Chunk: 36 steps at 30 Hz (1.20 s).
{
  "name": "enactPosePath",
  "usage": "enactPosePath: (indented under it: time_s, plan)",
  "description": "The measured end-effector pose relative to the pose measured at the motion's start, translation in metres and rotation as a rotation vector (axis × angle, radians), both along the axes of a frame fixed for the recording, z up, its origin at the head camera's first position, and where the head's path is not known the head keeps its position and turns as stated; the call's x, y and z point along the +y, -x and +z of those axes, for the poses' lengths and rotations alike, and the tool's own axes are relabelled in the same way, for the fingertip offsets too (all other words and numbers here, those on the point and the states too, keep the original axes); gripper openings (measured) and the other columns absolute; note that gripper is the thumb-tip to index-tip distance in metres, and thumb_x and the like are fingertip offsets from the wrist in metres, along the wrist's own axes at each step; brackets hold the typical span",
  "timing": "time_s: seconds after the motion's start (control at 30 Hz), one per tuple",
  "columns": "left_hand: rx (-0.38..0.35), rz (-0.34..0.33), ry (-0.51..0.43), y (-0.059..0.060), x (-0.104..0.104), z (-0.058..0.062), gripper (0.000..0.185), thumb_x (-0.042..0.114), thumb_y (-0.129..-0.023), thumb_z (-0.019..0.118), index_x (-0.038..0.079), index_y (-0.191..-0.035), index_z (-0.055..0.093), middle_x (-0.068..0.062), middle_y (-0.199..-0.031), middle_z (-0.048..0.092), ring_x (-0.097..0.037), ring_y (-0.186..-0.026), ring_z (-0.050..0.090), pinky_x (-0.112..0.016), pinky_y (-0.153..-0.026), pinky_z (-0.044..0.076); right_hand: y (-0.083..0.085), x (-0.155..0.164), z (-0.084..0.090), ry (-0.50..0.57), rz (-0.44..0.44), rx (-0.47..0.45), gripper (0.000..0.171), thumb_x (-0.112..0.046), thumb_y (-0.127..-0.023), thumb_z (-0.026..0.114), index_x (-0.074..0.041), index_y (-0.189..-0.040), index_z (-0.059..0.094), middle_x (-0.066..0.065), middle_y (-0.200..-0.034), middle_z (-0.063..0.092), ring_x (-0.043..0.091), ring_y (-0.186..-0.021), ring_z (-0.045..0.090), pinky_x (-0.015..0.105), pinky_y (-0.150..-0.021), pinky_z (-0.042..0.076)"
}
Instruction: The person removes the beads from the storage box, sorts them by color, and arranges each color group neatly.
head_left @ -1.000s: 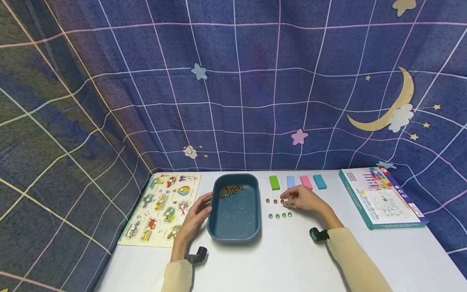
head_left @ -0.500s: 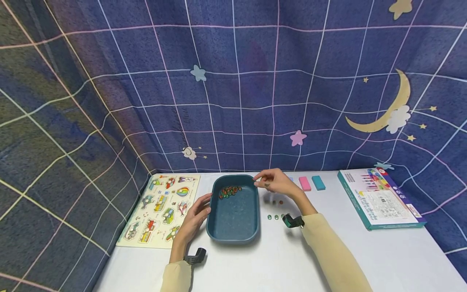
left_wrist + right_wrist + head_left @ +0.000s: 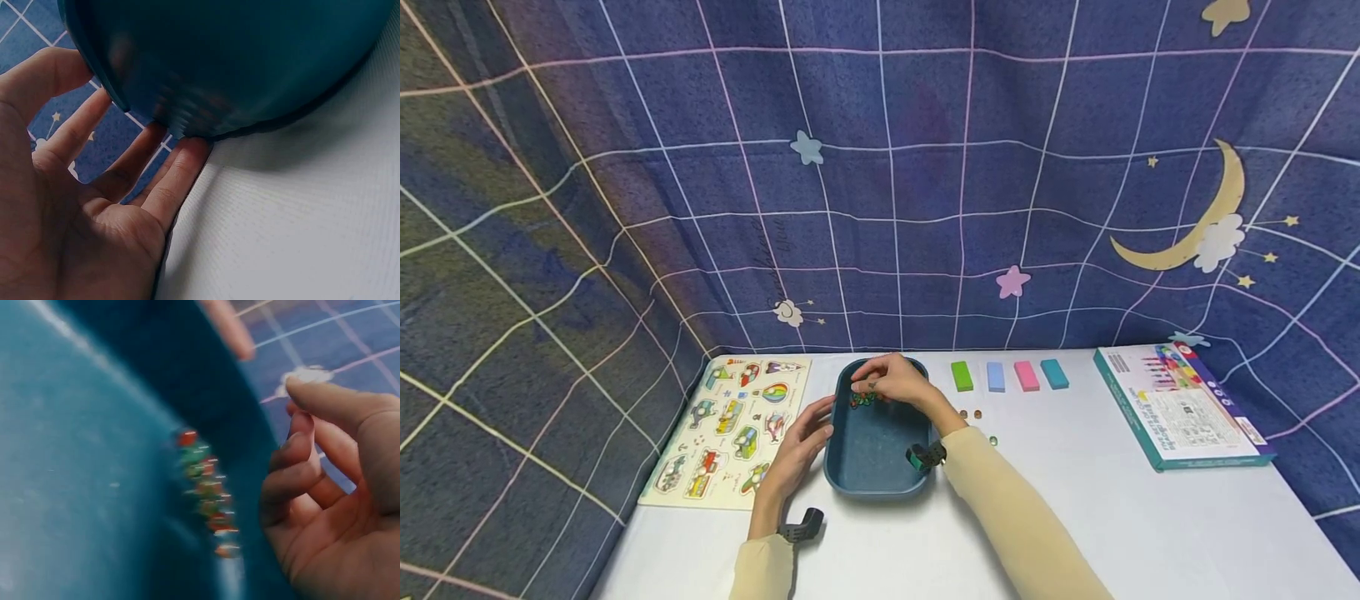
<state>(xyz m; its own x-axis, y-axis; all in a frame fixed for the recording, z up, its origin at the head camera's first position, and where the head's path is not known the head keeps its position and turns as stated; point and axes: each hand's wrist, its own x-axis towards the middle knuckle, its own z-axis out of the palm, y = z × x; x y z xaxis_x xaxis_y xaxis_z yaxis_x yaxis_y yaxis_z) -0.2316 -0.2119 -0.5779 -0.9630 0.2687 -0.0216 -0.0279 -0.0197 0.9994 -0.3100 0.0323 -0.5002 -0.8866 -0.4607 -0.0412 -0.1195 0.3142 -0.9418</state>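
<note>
A dark teal tray (image 3: 880, 454) stands on the white table, with a heap of small red and green beads (image 3: 861, 399) at its far end. My right hand (image 3: 880, 383) hovers right over that heap; the right wrist view shows its fingers (image 3: 294, 481) loosely curled beside the beads (image 3: 206, 494), thumb apart, nothing seen between them. Against the tray's left outer wall (image 3: 237, 62) rests my left hand (image 3: 805, 437), its straight fingers (image 3: 181, 169) touching the wall. A few loose beads (image 3: 970, 413) lie on the table to the right of the tray.
Green (image 3: 961, 376), blue (image 3: 996, 376), pink (image 3: 1026, 376) and teal (image 3: 1055, 374) blocks lie in a row behind the loose beads. A picture puzzle board (image 3: 733, 429) lies at the left. At the right lies a flat box (image 3: 1180, 404). Starry cloth hangs behind.
My right hand has moved left from the loose beads on the table, over the tray's far rim, to the bead heap. The left hand has stayed against the tray.
</note>
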Motion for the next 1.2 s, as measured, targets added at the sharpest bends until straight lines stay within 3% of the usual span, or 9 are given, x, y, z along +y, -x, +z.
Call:
enactPosePath:
  time_s: [0.17,0.4,0.53,0.73,0.97,1.1,1.2]
  plan:
    - [-0.003,-0.006,0.008,-0.001,-0.001,0.001,0.058,0.016,-0.105,0.060,0.015,-0.161,0.042,-0.017,-0.168,0.039,-0.025,-0.146,0.043,-0.027,-0.114,0.048,0.002,-0.015,-0.018,-0.180,-0.023,0.050,0.017,-0.017,-0.090,0.084,-0.011,-0.105,0.083,0.004,-0.072,0.071,0.007,-0.055,0.054,0.021,-0.050,0.044]
    - [0.006,-0.013,0.018,0.000,-0.001,0.002,0.058,0.017,-0.106,0.060,0.016,-0.161,0.042,-0.017,-0.169,0.038,-0.035,-0.153,0.038,-0.049,-0.125,0.039,0.002,-0.024,-0.028,-0.311,0.006,0.188,0.020,-0.013,-0.085,0.087,-0.010,-0.105,0.085,0.004,-0.095,0.084,0.004,-0.075,0.065,0.019,-0.068,0.052]
    - [0.017,-0.015,0.021,0.001,0.000,0.005,0.058,0.016,-0.106,0.059,0.015,-0.161,0.041,-0.018,-0.169,0.038,-0.039,-0.155,0.036,-0.051,-0.126,0.038,0.004,-0.028,-0.029,-0.345,-0.005,0.228,0.018,-0.012,-0.084,0.088,-0.013,-0.102,0.086,0.002,-0.097,0.084,0.004,-0.077,0.065,0.019,-0.071,0.053]
    - [0.016,-0.015,0.024,0.002,0.000,0.005,0.058,0.017,-0.106,0.060,0.015,-0.161,0.042,-0.018,-0.169,0.038,-0.037,-0.154,0.038,-0.045,-0.124,0.040,0.007,-0.026,-0.028,-0.329,-0.012,0.241,0.015,-0.014,-0.084,0.088,-0.012,-0.099,0.086,0.002,-0.092,0.084,0.001,-0.071,0.060,0.018,-0.068,0.051]
    - [0.012,0.010,0.041,0.001,0.001,0.001,0.058,0.017,-0.106,0.060,0.013,-0.160,0.042,-0.020,-0.168,0.039,-0.030,-0.148,0.044,-0.031,-0.116,0.045,0.009,-0.006,-0.007,-0.194,-0.015,0.163,0.017,-0.020,-0.090,0.085,-0.012,-0.105,0.085,0.002,-0.082,0.080,0.004,-0.064,0.056,0.019,-0.057,0.045]
    - [0.007,0.014,0.034,0.000,0.001,0.001,0.057,0.015,-0.105,0.060,0.013,-0.160,0.044,-0.019,-0.167,0.041,-0.033,-0.149,0.044,-0.033,-0.118,0.046,0.008,0.020,0.012,-0.131,-0.022,0.149,0.020,-0.024,-0.092,0.084,-0.011,-0.108,0.084,-0.002,-0.065,0.065,0.008,-0.059,0.046,0.022,-0.054,0.038]
    - [0.005,0.017,0.025,-0.001,0.001,0.001,0.057,0.014,-0.105,0.060,0.014,-0.159,0.045,-0.017,-0.166,0.042,-0.036,-0.151,0.043,-0.041,-0.123,0.044,0.003,0.048,0.023,-0.115,-0.046,0.146,0.023,-0.026,-0.093,0.083,-0.012,-0.110,0.083,-0.006,-0.062,0.057,0.011,-0.061,0.042,0.024,-0.056,0.035]
